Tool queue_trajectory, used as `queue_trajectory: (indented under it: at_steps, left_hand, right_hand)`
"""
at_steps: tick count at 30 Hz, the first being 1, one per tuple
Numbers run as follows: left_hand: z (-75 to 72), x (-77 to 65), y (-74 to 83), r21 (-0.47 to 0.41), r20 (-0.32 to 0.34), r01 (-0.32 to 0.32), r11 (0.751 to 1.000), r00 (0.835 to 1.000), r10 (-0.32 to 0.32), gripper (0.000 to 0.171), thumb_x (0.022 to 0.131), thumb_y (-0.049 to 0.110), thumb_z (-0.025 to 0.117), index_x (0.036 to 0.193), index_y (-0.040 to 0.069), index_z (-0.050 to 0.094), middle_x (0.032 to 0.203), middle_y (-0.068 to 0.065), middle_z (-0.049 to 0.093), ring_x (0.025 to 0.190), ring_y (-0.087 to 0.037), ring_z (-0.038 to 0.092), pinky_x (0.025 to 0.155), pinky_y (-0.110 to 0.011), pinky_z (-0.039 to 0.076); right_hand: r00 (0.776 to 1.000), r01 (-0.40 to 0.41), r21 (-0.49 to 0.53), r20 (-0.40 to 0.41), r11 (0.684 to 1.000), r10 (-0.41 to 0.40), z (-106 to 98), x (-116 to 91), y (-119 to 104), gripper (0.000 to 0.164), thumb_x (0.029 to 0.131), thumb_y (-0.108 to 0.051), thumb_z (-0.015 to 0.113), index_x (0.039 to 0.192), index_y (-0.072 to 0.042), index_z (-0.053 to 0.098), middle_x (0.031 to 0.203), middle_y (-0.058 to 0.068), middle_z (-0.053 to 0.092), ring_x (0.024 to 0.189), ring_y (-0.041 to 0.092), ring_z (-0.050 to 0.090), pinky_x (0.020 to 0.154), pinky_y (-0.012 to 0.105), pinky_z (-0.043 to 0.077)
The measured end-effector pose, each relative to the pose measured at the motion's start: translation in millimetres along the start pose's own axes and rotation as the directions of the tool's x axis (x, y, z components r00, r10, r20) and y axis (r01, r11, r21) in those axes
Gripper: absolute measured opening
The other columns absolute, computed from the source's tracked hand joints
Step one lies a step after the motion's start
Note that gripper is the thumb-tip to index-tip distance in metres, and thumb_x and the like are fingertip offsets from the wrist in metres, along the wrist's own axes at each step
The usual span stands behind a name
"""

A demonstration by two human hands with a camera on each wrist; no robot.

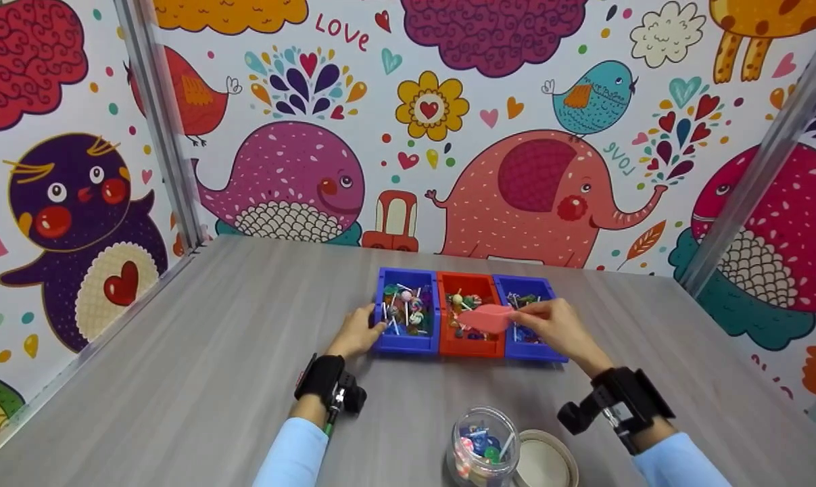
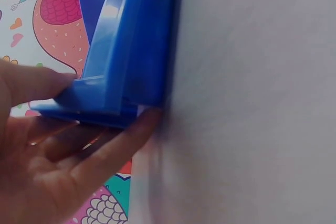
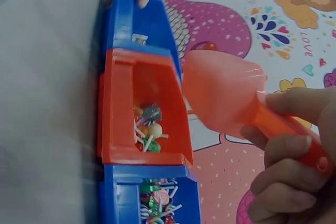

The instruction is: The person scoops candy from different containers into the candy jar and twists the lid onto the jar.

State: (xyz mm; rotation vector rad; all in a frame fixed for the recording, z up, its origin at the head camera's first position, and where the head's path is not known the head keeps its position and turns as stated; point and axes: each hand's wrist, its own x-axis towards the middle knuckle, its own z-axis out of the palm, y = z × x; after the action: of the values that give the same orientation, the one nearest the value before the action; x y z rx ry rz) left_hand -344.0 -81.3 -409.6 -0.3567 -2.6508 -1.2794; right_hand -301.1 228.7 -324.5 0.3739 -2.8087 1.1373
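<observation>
My left hand (image 1: 358,333) grips the side wall of the left blue bin (image 1: 408,349), thumb over the rim and fingers along the outside, as the left wrist view shows. That bin holds lollipops (image 1: 406,310). By its handle, my right hand (image 1: 558,331) holds a pink plastic scoop (image 1: 485,318), its blade above the red bin (image 1: 472,348). More wrapped candies and lollipops (image 3: 149,129) lie in the red bin. A second blue bin (image 1: 537,354), also with candies in it, joins the row on the right, partly behind my right hand.
Nearer to me stands a clear jar (image 1: 483,439) with candies inside, its mouth uncovered. A round pale lid (image 1: 546,461) lies beside it on the grey table (image 1: 245,379). Printed wall panels (image 1: 299,176) rise behind and at both sides.
</observation>
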Motion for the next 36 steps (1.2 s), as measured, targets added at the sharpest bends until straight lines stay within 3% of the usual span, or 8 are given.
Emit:
queue_trajectory:
  at_steps: [6, 12, 17, 19, 22, 26, 29, 36]
  left_hand:
    - [0.4, -1.0, -1.5, -0.005, -0.003, 0.003, 1.0, 1.0, -0.003, 0.029, 0.086, 0.003, 0.058, 0.111, -0.011, 0.057, 0.1, -0.027, 0.064, 0.097, -0.037, 0.06, 0.09, -0.049, 0.046]
    - [1.7, -2.4, -2.0, -0.011, 0.01, 0.016, 1.0, 1.0, -0.016, 0.03, 0.086, 0.003, 0.058, 0.113, -0.011, 0.056, 0.103, -0.027, 0.063, 0.099, -0.037, 0.059, 0.092, -0.05, 0.045]
    - [1.0, -2.2, -1.3, -0.012, 0.009, 0.013, 1.0, 1.0, -0.013, 0.03, 0.087, 0.002, 0.058, 0.114, -0.011, 0.055, 0.104, -0.027, 0.063, 0.1, -0.037, 0.059, 0.092, -0.05, 0.045]
    - [0.3, -2.0, -0.7, -0.014, 0.009, 0.024, 1.0, 1.0, -0.024, 0.032, 0.087, 0.003, 0.058, 0.116, -0.011, 0.055, 0.106, -0.028, 0.063, 0.103, -0.038, 0.059, 0.094, -0.05, 0.044]
    - [-0.2, -1.5, 0.1, -0.013, 0.009, 0.033, 0.999, 0.999, -0.033, 0.034, 0.087, 0.003, 0.058, 0.118, -0.012, 0.054, 0.11, -0.029, 0.062, 0.106, -0.04, 0.057, 0.096, -0.05, 0.043]
    - [0.6, 0.1, 0.0, -0.016, 0.016, 0.04, 0.999, 0.999, -0.04, 0.035, 0.088, 0.004, 0.057, 0.12, -0.011, 0.053, 0.111, -0.029, 0.061, 0.107, -0.04, 0.057, 0.096, -0.05, 0.043]
    - [1.1, 0.6, -0.7, -0.003, 0.012, 0.026, 1.0, 1.0, -0.026, 0.036, 0.088, 0.004, 0.058, 0.119, -0.011, 0.053, 0.111, -0.029, 0.061, 0.107, -0.04, 0.057, 0.096, -0.05, 0.043]
    - [1.9, 1.1, -1.4, 0.021, -0.003, -0.002, 1.0, 1.0, 0.002, 0.035, 0.087, 0.004, 0.059, 0.117, -0.012, 0.054, 0.108, -0.029, 0.062, 0.105, -0.04, 0.058, 0.094, -0.05, 0.044]
  right_hand:
    - [1.0, -0.024, -0.123, -0.011, 0.992, 0.022, 8, 14, -9, 0.029, 0.087, -0.021, 0.065, 0.097, 0.005, 0.071, 0.064, 0.001, 0.053, 0.056, 0.011, 0.044, 0.049, 0.021, 0.032]
    - [0.995, -0.093, -0.204, 0.02, 0.975, 0.099, 13, 25, -18, 0.027, 0.085, -0.025, 0.067, 0.075, -0.001, 0.073, 0.052, -0.005, 0.034, 0.046, 0.008, 0.034, 0.045, 0.02, 0.025]
    - [0.98, -0.171, -0.287, 0.053, 0.943, 0.194, 13, 32, -27, 0.043, 0.085, -0.029, 0.068, 0.052, -0.012, 0.046, 0.049, -0.005, 0.029, 0.043, 0.009, 0.03, 0.042, 0.02, 0.023]
    - [0.97, -0.205, -0.332, 0.056, 0.921, 0.236, 12, 36, -32, 0.042, 0.085, -0.031, 0.067, 0.056, -0.012, 0.043, 0.052, -0.003, 0.031, 0.047, 0.011, 0.033, 0.045, 0.021, 0.026]
    - [0.957, -0.237, -0.399, 0.063, 0.886, 0.284, 10, 41, -38, 0.033, 0.085, -0.032, 0.066, 0.077, -0.001, 0.06, 0.064, 0.002, 0.042, 0.061, 0.018, 0.044, 0.055, 0.028, 0.039]
    - [0.939, -0.266, -0.456, 0.075, 0.849, 0.334, 10, 46, -46, 0.052, 0.085, -0.033, 0.066, 0.116, 0.009, 0.057, 0.091, 0.014, 0.059, 0.083, 0.029, 0.053, 0.081, 0.05, 0.047]
    - [0.933, -0.281, -0.481, 0.066, 0.831, 0.353, 12, 50, -51, 0.051, 0.083, -0.031, 0.067, 0.116, 0.007, 0.058, 0.102, 0.018, 0.062, 0.091, 0.033, 0.055, 0.091, 0.058, 0.042]
    - [0.929, -0.301, -0.514, 0.032, 0.803, 0.369, 22, 54, -55, 0.043, 0.082, -0.024, 0.067, 0.113, 0.004, 0.06, 0.102, 0.018, 0.062, 0.087, 0.031, 0.055, 0.086, 0.049, 0.048]
